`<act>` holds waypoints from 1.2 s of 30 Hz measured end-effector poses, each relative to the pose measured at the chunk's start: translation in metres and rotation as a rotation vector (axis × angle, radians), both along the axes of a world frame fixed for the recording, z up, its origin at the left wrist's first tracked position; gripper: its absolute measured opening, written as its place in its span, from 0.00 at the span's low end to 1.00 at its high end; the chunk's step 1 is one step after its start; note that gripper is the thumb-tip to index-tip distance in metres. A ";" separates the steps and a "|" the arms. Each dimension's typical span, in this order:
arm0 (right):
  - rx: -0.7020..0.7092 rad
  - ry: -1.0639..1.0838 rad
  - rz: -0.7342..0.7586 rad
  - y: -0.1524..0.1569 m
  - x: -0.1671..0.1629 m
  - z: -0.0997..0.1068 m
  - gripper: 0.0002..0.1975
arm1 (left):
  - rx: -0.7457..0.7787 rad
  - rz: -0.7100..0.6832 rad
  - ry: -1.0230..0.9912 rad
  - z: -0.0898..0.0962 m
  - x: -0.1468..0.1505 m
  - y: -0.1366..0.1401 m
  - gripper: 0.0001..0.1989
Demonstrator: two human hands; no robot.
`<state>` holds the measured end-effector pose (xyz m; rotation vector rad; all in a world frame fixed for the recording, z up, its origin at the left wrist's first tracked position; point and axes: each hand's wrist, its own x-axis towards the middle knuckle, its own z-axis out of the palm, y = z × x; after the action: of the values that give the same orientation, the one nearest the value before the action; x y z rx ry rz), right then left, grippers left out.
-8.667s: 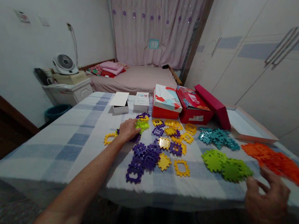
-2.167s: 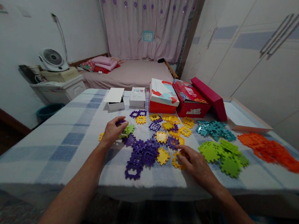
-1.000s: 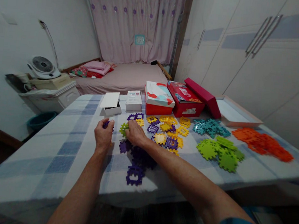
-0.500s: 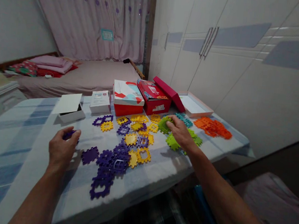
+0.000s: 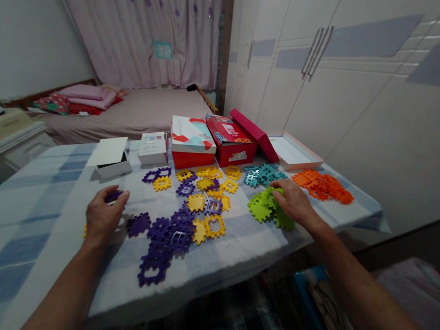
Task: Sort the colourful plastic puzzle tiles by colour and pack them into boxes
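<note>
My left hand [image 5: 103, 216] is closed on a purple toothed plastic building tile [image 5: 113, 197], held at the left of the table. A bit of a yellow tile [image 5: 85, 231] peeks out beside that wrist. On the right, my right hand [image 5: 296, 203] has its fingers on a lime green tile [image 5: 271, 195] at the top of the green pile [image 5: 259, 208]. Between the hands lie loose purple tiles [image 5: 176, 237], some overlapping, and yellow tiles [image 5: 196, 203] mixed in farther back. The fingertips of my right hand are partly hidden by the green pieces.
A teal pile [image 5: 263, 174] and an orange pile [image 5: 321, 186] lie at the right. Along the back stand a white open box [image 5: 114, 168], a small white box [image 5: 153, 149], a red-and-white shoebox [image 5: 192, 158], a red box [image 5: 236, 155] and a shallow tray [image 5: 301, 165].
My right hand has brought the green tile right and down onto the green pile. My left hand still holds the purple tile. The view has shifted slightly.
</note>
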<state>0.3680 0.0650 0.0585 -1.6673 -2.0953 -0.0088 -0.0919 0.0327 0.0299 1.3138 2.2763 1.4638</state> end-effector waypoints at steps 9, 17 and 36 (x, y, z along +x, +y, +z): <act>0.146 -0.010 0.075 0.000 -0.006 -0.007 0.13 | 0.043 -0.223 0.141 -0.008 0.010 -0.001 0.25; 0.004 0.101 0.368 -0.021 -0.093 0.004 0.12 | -0.099 -0.529 0.181 -0.003 0.033 0.002 0.24; -0.164 0.394 0.198 -0.003 -0.132 -0.011 0.09 | -0.227 -0.882 0.688 0.001 0.053 -0.070 0.44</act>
<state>0.2362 0.0616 0.0474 -1.4003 -1.9822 0.5240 -0.0385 -0.0375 0.0312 2.5218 1.5957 0.4780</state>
